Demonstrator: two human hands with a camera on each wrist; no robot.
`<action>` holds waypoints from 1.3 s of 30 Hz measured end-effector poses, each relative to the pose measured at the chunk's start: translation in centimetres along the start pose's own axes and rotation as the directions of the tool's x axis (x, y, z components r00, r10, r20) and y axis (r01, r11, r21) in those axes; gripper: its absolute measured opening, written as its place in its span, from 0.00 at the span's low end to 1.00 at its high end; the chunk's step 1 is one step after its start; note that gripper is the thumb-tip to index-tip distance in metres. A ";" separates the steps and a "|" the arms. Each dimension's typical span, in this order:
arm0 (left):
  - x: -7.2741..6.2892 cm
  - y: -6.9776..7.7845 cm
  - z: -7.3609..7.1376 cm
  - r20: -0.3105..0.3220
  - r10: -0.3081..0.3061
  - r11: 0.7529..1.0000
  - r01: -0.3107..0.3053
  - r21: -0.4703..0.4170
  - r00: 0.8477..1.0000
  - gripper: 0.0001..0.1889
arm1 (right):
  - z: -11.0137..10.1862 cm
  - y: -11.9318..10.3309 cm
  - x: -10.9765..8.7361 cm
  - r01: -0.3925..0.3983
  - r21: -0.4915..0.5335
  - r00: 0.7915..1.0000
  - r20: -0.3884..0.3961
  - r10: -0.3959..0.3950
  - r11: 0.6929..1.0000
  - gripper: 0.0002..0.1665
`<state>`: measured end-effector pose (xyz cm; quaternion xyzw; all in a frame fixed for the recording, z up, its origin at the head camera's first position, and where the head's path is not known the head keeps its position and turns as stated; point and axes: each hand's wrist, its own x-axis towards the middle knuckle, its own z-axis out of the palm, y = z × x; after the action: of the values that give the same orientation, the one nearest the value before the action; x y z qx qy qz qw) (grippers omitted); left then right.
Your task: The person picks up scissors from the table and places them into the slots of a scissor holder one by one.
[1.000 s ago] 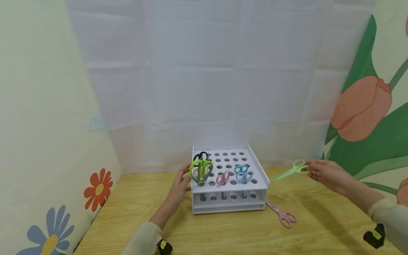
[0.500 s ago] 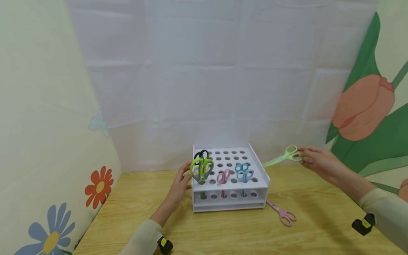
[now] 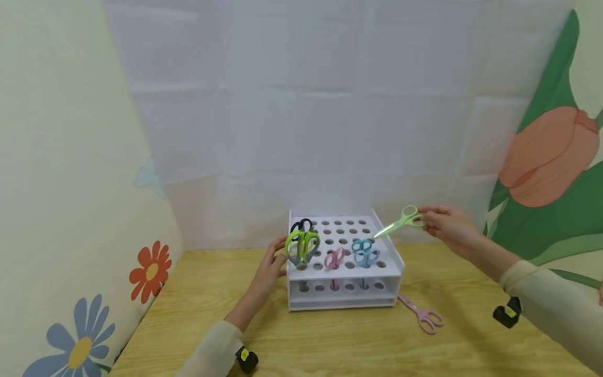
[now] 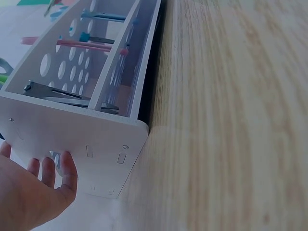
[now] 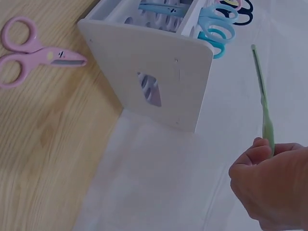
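My right hand pinches light green scissors by a handle loop, blades pointing left and down over the right side of a white holed rack. In the right wrist view the green scissors appear edge-on, beside the rack's side panel. My left hand rests its fingertips against the rack's left side, near a cutout in the left wrist view's side panel. Standing in the rack are green-and-grey scissors, black-handled ones, pink scissors, teal ones and light blue ones.
Pink-purple scissors lie on the wooden table by the rack's front right corner. A white cloth hangs behind the rack. Flower-patterned panels flank the table.
My right hand has carried the green scissors left and up, from beside the rack to over its right side. My left hand has stayed against the rack. The head view has shifted slightly.
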<state>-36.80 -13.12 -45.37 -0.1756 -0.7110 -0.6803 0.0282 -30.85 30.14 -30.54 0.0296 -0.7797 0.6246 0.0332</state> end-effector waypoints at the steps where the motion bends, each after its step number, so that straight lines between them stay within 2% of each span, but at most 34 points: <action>1: 0.0 0.0 0.0 0.002 0.002 1.000 -0.002 -0.001 1.000 0.28 | 0.3 0.0 0.2 -0.005 0.000 1.000 0.000 0.005 1.000 0.32; 6: -0.1 0.4 0.1 0.003 0.008 1.000 -0.008 -0.015 1.000 0.27 | 1.3 -0.1 1.7 -0.035 0.008 0.999 0.013 0.035 0.999 0.31; 12: 0.0 0.7 0.2 0.002 0.039 0.999 -0.039 -0.015 0.999 0.28 | 2.1 -0.3 3.1 -0.016 -0.006 1.000 0.003 0.016 1.000 0.31; 16: 0.0 0.6 0.4 0.000 0.072 0.997 -0.072 -0.005 0.997 0.28 | 2.5 0.3 4.2 0.001 -0.071 0.999 -0.041 -0.004 0.997 0.29; 21: 0.0 0.4 0.3 -0.006 0.064 0.998 -0.064 -0.011 0.998 0.27 | 3.3 1.3 5.2 0.020 -0.165 0.997 -0.068 -0.032 0.986 0.26; 28: -0.2 0.3 0.2 -0.015 0.059 0.998 -0.059 -0.022 0.998 0.27 | 4.8 1.7 5.7 0.048 -0.209 0.994 -0.086 -0.067 0.977 0.24; 33: -0.2 0.2 0.3 -0.023 0.047 0.999 -0.047 -0.020 0.999 0.27 | 5.3 1.6 6.2 0.069 -0.289 0.993 -0.073 -0.093 0.955 0.23; 39: -0.1 0.2 0.2 -0.016 0.051 0.999 -0.051 -0.009 0.999 0.27 | 6.0 1.7 6.8 0.170 -0.400 0.983 0.002 -0.184 0.901 0.18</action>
<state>-36.59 -12.92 -45.24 -0.1885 -0.7029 -0.6841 0.0500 -37.88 24.59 -32.90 0.0816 -0.8837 0.4477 0.1091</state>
